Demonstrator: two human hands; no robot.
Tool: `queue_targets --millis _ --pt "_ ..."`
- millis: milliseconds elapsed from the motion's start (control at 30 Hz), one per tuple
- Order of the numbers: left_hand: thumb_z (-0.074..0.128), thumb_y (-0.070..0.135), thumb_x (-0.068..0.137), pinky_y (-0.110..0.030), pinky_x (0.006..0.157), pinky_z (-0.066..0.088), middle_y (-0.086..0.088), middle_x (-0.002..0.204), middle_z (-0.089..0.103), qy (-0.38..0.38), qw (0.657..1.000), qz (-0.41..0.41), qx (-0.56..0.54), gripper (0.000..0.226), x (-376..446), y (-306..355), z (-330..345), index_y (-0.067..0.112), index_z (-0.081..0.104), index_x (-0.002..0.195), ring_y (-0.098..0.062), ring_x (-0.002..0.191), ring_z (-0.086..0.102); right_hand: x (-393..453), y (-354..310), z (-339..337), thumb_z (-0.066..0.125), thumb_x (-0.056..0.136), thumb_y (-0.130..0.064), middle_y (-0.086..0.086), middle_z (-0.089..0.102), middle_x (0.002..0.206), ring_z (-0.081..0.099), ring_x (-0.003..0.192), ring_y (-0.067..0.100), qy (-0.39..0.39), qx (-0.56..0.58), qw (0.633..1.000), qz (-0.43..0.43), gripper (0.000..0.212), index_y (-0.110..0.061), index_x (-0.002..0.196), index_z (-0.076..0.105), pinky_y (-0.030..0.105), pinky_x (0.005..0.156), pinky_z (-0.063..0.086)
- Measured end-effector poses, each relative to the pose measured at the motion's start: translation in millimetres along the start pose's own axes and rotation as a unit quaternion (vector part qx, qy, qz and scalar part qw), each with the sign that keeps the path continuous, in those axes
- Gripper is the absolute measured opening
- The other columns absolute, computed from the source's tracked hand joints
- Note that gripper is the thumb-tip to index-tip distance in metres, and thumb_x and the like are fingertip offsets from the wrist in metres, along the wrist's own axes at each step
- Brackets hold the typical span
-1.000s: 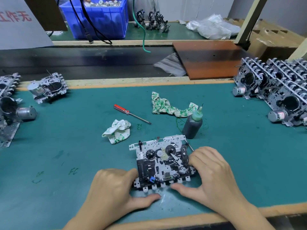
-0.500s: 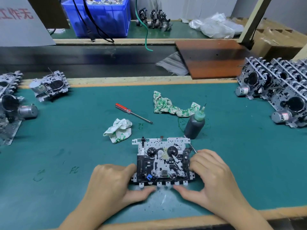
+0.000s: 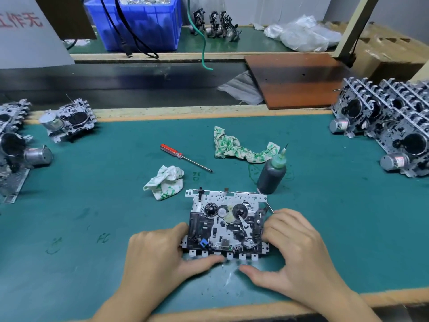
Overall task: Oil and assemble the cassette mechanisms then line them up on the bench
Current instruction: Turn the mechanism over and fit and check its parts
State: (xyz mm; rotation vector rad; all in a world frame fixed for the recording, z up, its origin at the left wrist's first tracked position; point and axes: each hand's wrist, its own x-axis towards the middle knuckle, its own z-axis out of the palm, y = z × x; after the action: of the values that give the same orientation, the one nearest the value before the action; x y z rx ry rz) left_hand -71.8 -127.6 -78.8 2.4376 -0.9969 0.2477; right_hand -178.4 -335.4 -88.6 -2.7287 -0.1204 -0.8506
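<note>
Both hands are on one cassette mechanism [image 3: 226, 225], which lies flat on the green bench [image 3: 348, 217] near its front edge. Left hand [image 3: 157, 256] grips the left side: fingers curled against that edge, thumb along the front edge under the row of tabs. Right hand [image 3: 299, 249] grips the right side the same way, fingers curled over the right end of the plate, thumb lying on the bench just in front of the tabs. The two thumbs point at each other, close but apart.

The mechanism lies gear side up, two black reel hubs and a pale gear visible, small blue part near the front left corner.

Just behind its right corner stands the dark oil bottle [image 3: 272, 175], upright, green nozzle on top. A green-stained rag [image 3: 241, 148] lies behind the bottle. A second crumpled rag [image 3: 165, 182] lies just beside the mechanism's back left corner. A red-handled screwdriver [image 3: 184, 157] lies between the two rags, tip pointing right.

Right end of the bench: rows of finished mechanisms [image 3: 392, 124] packed together, motors facing the front. Left end: a few more mechanisms [image 3: 67, 120], spread loosely.

Behind the bench: a brown board [image 3: 297, 80] and a blue bin [image 3: 139, 24] of small parts.
</note>
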Motion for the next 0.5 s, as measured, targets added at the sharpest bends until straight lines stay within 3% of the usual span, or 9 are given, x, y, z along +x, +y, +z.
queue_targets --millis 167,333,500 --pt "0.049 0.089 0.05 -0.025 0.03 0.033 0.006 0.033 0.034 -0.036 0.998 0.048 -0.015 0.071 0.2 -1.9 -5.7 0.021 0.03 0.053 -0.013 0.028 0.038 0.3 -0.2 -0.9 0.065 0.075 -0.056 -0.001 0.053 0.062 0.052 0.061 0.022 0.01 -0.023 1.0 0.011 0.051 -0.008 0.059 0.056 0.029 0.078 0.043" --pt "0.055 0.082 0.058 -0.019 0.031 0.033 0.006 0.033 0.035 -0.042 0.992 0.114 -0.034 0.064 -4.7 -1.6 -4.5 0.02 0.045 0.048 -0.012 0.029 0.038 -2.3 -2.0 -0.7 0.069 0.065 -0.064 -0.002 0.055 0.061 0.054 0.059 0.021 0.026 -0.046 0.998 0.045 0.057 -0.009 0.057 0.055 0.03 0.079 0.044" --pt "0.036 0.084 0.075 -0.02 0.03 0.034 0.004 0.032 0.037 -0.017 0.998 0.06 -0.015 0.079 -4.3 0.9 -3.6 0.013 0.057 0.046 -0.014 0.028 0.04 -1.2 2.2 -2.6 0.069 0.07 -0.056 0.0 0.05 0.064 0.05 0.062 0.023 -0.013 0.0 0.999 0.03 0.051 -0.009 0.062 0.052 0.03 0.072 0.042"
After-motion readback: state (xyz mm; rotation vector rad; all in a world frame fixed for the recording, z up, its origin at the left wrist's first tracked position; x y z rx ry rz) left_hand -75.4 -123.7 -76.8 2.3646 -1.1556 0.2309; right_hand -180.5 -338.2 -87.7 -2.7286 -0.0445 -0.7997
